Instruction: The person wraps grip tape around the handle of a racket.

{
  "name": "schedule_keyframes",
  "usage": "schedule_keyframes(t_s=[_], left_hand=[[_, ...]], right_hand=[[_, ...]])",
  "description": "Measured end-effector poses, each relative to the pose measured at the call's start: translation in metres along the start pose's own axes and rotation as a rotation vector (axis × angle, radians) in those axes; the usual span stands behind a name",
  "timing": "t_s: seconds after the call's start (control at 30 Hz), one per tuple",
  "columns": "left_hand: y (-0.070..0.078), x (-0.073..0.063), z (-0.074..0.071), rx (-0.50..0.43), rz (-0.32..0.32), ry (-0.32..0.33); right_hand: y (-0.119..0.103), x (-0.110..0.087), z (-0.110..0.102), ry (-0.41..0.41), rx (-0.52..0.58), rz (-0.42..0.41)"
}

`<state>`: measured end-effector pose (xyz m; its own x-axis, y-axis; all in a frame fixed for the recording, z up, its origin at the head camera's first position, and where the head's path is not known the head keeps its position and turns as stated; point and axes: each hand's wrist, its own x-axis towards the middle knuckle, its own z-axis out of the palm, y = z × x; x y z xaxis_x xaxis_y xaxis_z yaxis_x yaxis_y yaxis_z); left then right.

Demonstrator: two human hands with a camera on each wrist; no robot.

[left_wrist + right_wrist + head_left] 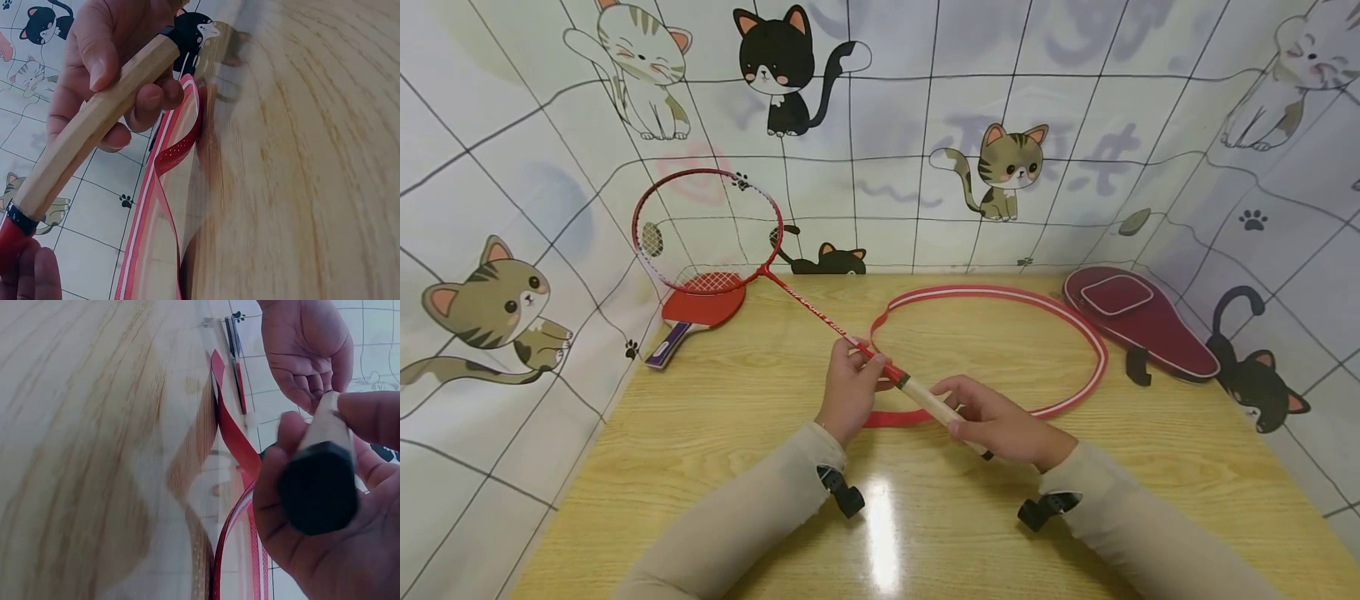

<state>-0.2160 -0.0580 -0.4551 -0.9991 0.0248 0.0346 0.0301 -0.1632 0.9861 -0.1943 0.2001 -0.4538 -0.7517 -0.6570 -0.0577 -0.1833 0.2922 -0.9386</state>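
Note:
A red badminton racket (812, 310) is held aslant over the table, its strung head up at the far left and its bare wooden handle (94, 125) toward the right. My left hand (850, 387) pinches the racket where the red shaft meets the handle. With thumb and fingers, my right hand (1000, 417) grips the handle near its black end cap (319, 487). Beneath the racket lies a red and white grip tape (992, 292), spread in a wide loop on the table, one stretch twisted.
At the back left, a red table tennis bat (700, 308) with a purple handle lies under the racket head. A dark red racket case (1138, 321) sits at the back right, with a small black piece (1138, 367) beside it. Cat-printed cloth walls (895, 125) enclose the wooden table (760, 533).

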Motion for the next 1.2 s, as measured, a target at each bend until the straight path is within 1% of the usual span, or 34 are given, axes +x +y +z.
schedule_keyframes(t_s=[0.27, 0.43, 0.57, 0.63, 0.7, 0.8, 0.87, 0.93, 1.03, 1.1, 1.2], left_hand=[[0.002, -0.003, -0.004, 0.038, 0.03, 0.041], [-0.001, -0.003, -0.008, 0.042, 0.049, 0.026], [-0.001, -0.004, -0.01, 0.062, 0.048, 0.012], [-0.001, -0.006, -0.011, 0.074, 0.039, 0.013], [-0.001, -0.007, -0.012, 0.085, 0.035, 0.018], [-0.003, -0.007, -0.014, 0.079, 0.05, 0.017], [-0.004, -0.006, -0.014, 0.075, 0.07, 0.014], [-0.005, -0.005, -0.015, 0.074, 0.084, 0.01], [-0.006, -0.005, -0.016, 0.087, 0.084, 0.014], [-0.006, -0.005, -0.017, 0.094, 0.078, 0.013], [-0.005, -0.006, -0.017, 0.087, 0.082, 0.004]], right_hand=[[-0.01, 0.012, 0.003, 0.007, -0.137, -0.01], [-0.017, 0.02, 0.0, 0.034, -0.265, -0.005], [-0.017, 0.028, -0.006, 0.049, -0.359, -0.017], [-0.015, 0.033, -0.008, 0.031, -0.401, -0.03], [-0.012, 0.037, -0.009, 0.005, -0.431, -0.02], [-0.008, 0.044, -0.011, -0.046, -0.445, 0.014], [-0.007, 0.049, -0.011, -0.088, -0.452, 0.03], [-0.007, 0.052, -0.011, -0.135, -0.461, 0.017], [-0.006, 0.058, -0.011, -0.189, -0.497, -0.008], [-0.005, 0.061, -0.011, -0.2, -0.524, -0.016], [-0.002, 0.066, -0.01, -0.178, -0.56, -0.008]])
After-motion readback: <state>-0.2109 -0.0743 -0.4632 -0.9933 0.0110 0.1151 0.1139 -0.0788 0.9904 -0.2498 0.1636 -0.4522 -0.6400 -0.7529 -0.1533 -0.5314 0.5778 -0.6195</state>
